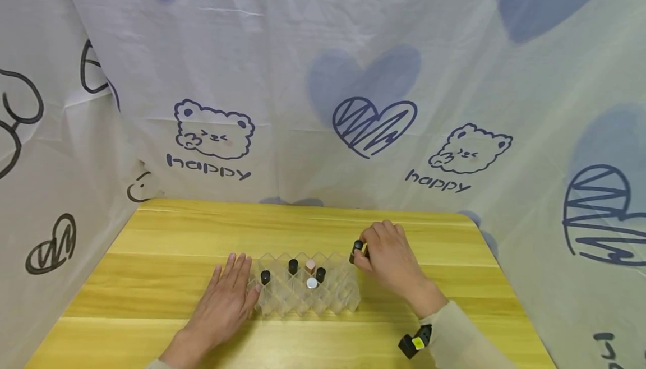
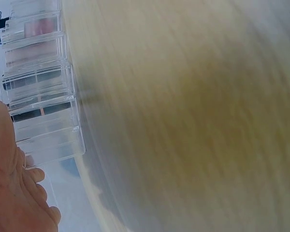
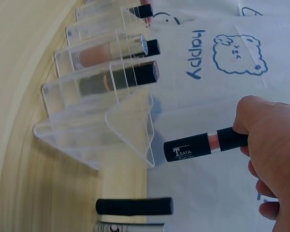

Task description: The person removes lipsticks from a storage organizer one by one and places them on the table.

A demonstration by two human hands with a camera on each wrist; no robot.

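A clear plastic lipstick organizer point(image 1: 335, 297) with diamond-shaped slots stands on the table. Several tubes sit upright in it, among them a white-capped one point(image 1: 312, 283), a pinkish one point(image 1: 310, 266) and a black-capped one point(image 1: 265, 277). My left hand point(image 1: 222, 301) rests against the organizer's left end, fingers straight. Just off the right end, my right hand point(image 1: 391, 257) pinches a black lipstick tube point(image 3: 188, 147) by one end between thumb and fingers. It is lettered TEAYA, has a pink band, and is held apart from the organizer in the right wrist view.
Beside the organizer's right end, a black tube point(image 3: 135, 206) and a silver tube point(image 3: 130, 227) show in the right wrist view. The yellow wood-grain table point(image 1: 282, 346) backs onto a hanging printed cloth point(image 1: 292, 133). A black strap device point(image 1: 415, 343) sits at my right wrist.
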